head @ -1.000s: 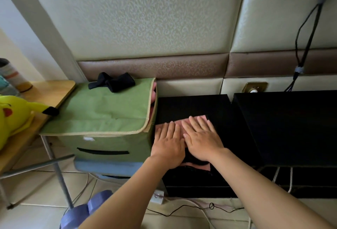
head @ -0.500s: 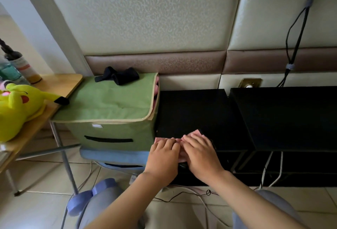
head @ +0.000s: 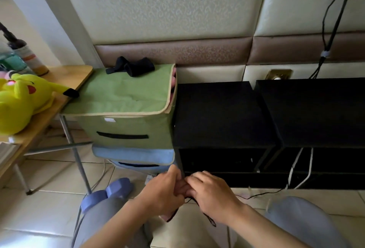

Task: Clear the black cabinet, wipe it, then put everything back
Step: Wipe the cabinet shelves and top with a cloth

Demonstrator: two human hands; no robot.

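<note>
So both hands are bunched up together right at the bottom front left corner of the black cabinet (head: 221, 113), low down near the floor. The left hand (head: 164, 190) and right hand (head: 214, 196) touch each other, fingers curled in, and they pinch a pink cloth (head: 165, 217) between them. Most of the cloth is hidden, only a small bit pokes out under the left hand. A thin dark cord (head: 210, 221) dangles below the right hand; can't tell what it belongs to.

The cabinet's top is bare and its open lower shelf looks dark, too dark to see inside. Pressed against the cabinet's left side is a green fabric box (head: 126, 99) with a black bundle (head: 130, 66) on its lid, and that sits on a blue box (head: 134, 155). Further left of the cabinet is a wooden desk (head: 67, 77) with a yellow plush toy (head: 19, 101) lying on it and some bottles (head: 31, 59) at the back. Right beside the cabinet on its other side is a second black unit (head: 316, 109) with white cables (head: 294, 168) hanging down in front. Purple slippers (head: 116, 190) are on the floor in front of the cabinet, off to its left.
</note>
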